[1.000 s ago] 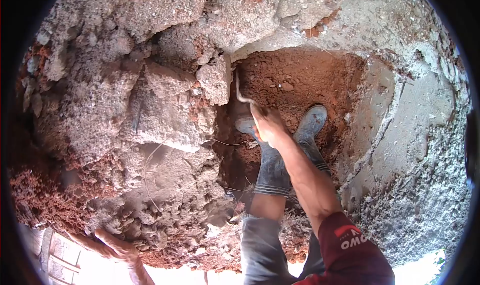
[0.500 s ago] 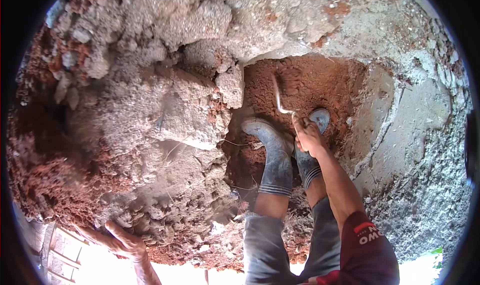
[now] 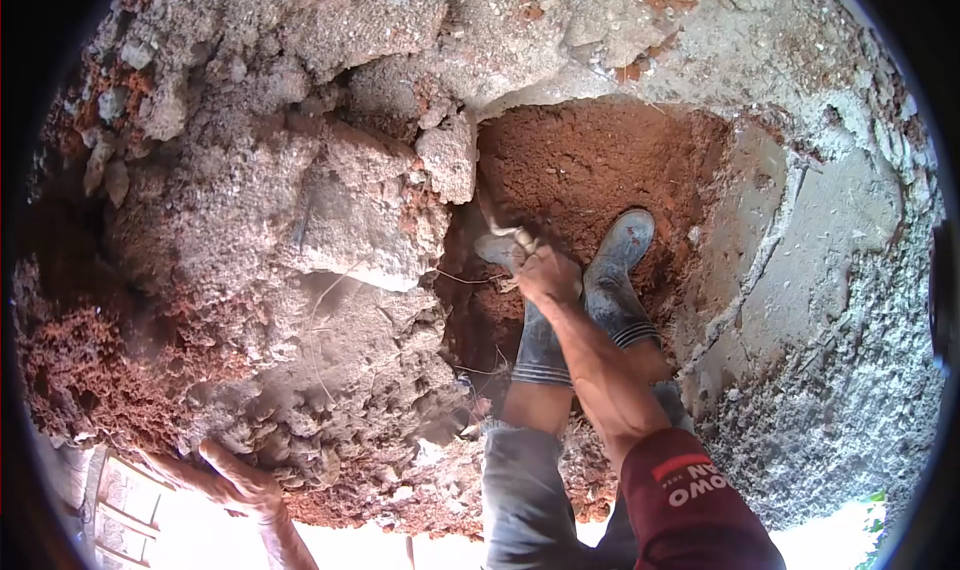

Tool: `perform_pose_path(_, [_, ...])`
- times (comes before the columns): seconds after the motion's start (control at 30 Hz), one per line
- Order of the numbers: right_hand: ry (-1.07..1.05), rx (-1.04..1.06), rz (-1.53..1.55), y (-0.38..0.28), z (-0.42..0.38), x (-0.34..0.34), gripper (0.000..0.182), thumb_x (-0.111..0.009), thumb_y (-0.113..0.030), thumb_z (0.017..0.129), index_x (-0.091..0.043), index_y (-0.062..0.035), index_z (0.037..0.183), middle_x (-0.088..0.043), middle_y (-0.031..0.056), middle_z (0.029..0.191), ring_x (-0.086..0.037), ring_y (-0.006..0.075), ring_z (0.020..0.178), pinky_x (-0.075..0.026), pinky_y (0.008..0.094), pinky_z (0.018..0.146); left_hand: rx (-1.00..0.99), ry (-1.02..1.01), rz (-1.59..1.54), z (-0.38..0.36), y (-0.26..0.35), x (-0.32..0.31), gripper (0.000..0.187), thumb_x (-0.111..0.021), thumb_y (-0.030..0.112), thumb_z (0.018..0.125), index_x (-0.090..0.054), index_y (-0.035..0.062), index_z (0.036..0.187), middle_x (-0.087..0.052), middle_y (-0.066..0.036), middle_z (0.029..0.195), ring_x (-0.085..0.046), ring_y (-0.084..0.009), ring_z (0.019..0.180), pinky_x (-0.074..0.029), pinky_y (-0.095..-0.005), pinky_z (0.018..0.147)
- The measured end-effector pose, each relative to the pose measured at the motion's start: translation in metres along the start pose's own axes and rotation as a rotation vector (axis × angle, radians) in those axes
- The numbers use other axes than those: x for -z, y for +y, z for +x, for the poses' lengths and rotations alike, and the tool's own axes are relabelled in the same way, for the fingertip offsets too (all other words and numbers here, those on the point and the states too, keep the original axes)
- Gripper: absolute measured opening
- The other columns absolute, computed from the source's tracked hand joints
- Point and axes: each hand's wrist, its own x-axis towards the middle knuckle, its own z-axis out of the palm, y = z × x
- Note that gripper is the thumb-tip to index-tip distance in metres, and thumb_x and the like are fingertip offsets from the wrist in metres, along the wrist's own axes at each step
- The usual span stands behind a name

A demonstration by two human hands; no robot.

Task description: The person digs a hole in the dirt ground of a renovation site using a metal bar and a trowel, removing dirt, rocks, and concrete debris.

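Note:
My right hand [image 3: 548, 275] is closed around the handle of a trowel [image 3: 497, 228], whose bent metal neck sticks out past my fist. The thin blade points toward the hole's left wall and is partly blurred. Below it is the reddish soil [image 3: 600, 170] in the hole. My left hand [image 3: 238, 485] lies at the lower left on the crumbly edge of the rubble, fingers stretched and thumb apart, holding nothing. Two grey rubber boots stand in the hole; my right forearm and fist cover part of the left boot [image 3: 545, 345], while the right boot [image 3: 622, 260] shows clearly.
Broken concrete [image 3: 370, 220] with a jagged edge borders the hole on the left. A smooth grey slab [image 3: 840, 240] slopes along the right side. Thin wires or roots [image 3: 322, 320] stick out near the left wall. Wooden slats [image 3: 125, 515] show at the lower left.
My right hand has swung left with the trowel, from beside the right boot to over the left boot. My left hand stays at the rubble edge.

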Motion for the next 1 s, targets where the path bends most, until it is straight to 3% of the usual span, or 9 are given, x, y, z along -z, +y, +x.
perform_pose_path(0.03, [0.074,0.037,-0.02,0.009,0.006,0.007,0.041,-0.045,-0.044,0.094,-0.062,-0.007,0.097,-0.063,0.0077,0.066,-0.058,0.0185,0.05,-0.049,0.0352,0.041,-0.004,-0.009,0.01,0.001,-0.002,0.001,0.06,-0.037,0.031,0.098,-0.02,-0.0042,0.143,-0.025,-0.025,0.146,-0.022,-0.0373,0.137,-0.022,-0.0509,0.111])
perform_pose_path(0.13, [-0.093,0.063,-0.148,0.045,0.046,0.049,0.041,-0.044,-0.049,0.094,-0.054,-0.0098,0.098,-0.063,0.0081,0.07,-0.059,0.0185,0.054,-0.049,0.0341,0.044,-0.35,0.034,0.191,0.001,-0.013,0.0,0.06,-0.038,0.031,0.098,-0.02,-0.0042,0.143,-0.025,-0.025,0.146,-0.023,-0.0371,0.137,-0.023,-0.0512,0.11])
perform_pose_path(0.27, [-0.107,0.139,-0.196,0.051,0.02,0.098,0.045,-0.039,-0.045,0.097,-0.06,-0.0058,0.097,-0.059,0.0061,0.067,-0.057,0.0177,0.055,-0.048,0.0325,0.046,0.032,-0.019,0.1,-0.012,-0.008,0.0,0.059,-0.039,0.03,0.098,-0.023,-0.0045,0.143,-0.025,-0.026,0.146,-0.024,-0.0357,0.137,-0.023,-0.0494,0.11])
perform_pose_path(0.4, [-0.337,0.001,-0.241,0.025,0.023,0.062,0.043,-0.042,-0.042,0.096,-0.058,-0.0036,0.107,-0.063,0.0132,0.076,-0.064,0.0244,0.075,-0.054,0.039,0.057,0.009,0.001,0.044,-0.007,0.0,0.002,0.057,-0.039,0.027,0.098,-0.023,-0.0064,0.142,-0.025,-0.026,0.146,-0.024,-0.0348,0.137,-0.022,-0.0473,0.11])
perform_pose_path(0.5, [-0.12,0.191,-0.308,0.071,0.049,-0.004,0.049,-0.049,-0.051,0.09,-0.059,-0.0064,0.107,-0.065,0.0157,0.078,-0.065,0.0286,0.071,-0.053,0.0384,0.062,0.007,-0.006,-0.021,-0.002,0.0,0.006,0.057,-0.039,0.026,0.098,-0.024,-0.0067,0.142,-0.025,-0.026,0.146,-0.025,-0.0347,0.136,-0.022,-0.0466,0.11])
perform_pose_path(0.6, [0.061,-0.056,-0.085,0.065,0.026,-0.012,0.056,-0.054,-0.059,0.082,-0.063,-0.0045,0.092,-0.066,0.0208,0.084,-0.065,0.0368,0.088,-0.051,0.0457,0.076,0.022,0.006,0.027,-0.003,0.002,0.001,0.057,-0.039,0.027,0.098,-0.024,-0.007,0.142,-0.025,-0.026,0.146,-0.026,-0.0352,0.136,-0.023,-0.0465,0.11])
perform_pose_path(0.8, [-0.154,-0.484,0.668,0.053,0.026,-0.033,0.044,-0.065,-0.051,0.081,-0.059,-0.0085,0.09,-0.058,0.0067,0.063,-0.057,0.0191,0.05,-0.046,0.0315,0.043,0.138,-0.017,-0.101,-0.013,-0.004,0.002,0.057,-0.041,0.027,0.098,-0.025,-0.006,0.142,-0.025,-0.026,0.146,-0.029,-0.0347,0.135,-0.024,-0.0455,0.11])
perform_pose_path(0.9, [-0.082,0.004,0.716,0.065,0.023,-0.015,0.022,-0.065,-0.03,0.088,-0.055,-0.0111,0.094,-0.055,0.0032,0.067,-0.05,0.009,0.046,-0.038,0.0225,0.037,0.132,-0.005,-0.127,-0.009,-0.004,0.002,0.057,-0.042,0.026,0.098,-0.025,-0.0054,0.142,-0.025,-0.026,0.146,-0.027,-0.034,0.135,-0.024,-0.0449,0.11])
perform_pose_path(1.0, [-0.329,0.01,0.433,0.078,-0.005,0.059,0.035,-0.064,-0.027,0.088,-0.05,-0.0111,0.115,-0.058,0.0056,0.088,-0.059,0.0098,0.065,-0.046,0.0237,0.047,-0.024,-0.044,-0.052,-0.001,-0.003,0.007,0.056,-0.043,0.024,0.098,-0.025,-0.0055,0.142,-0.025,-0.026,0.146,-0.027,-0.0338,0.135,-0.024,-0.0445,0.11])
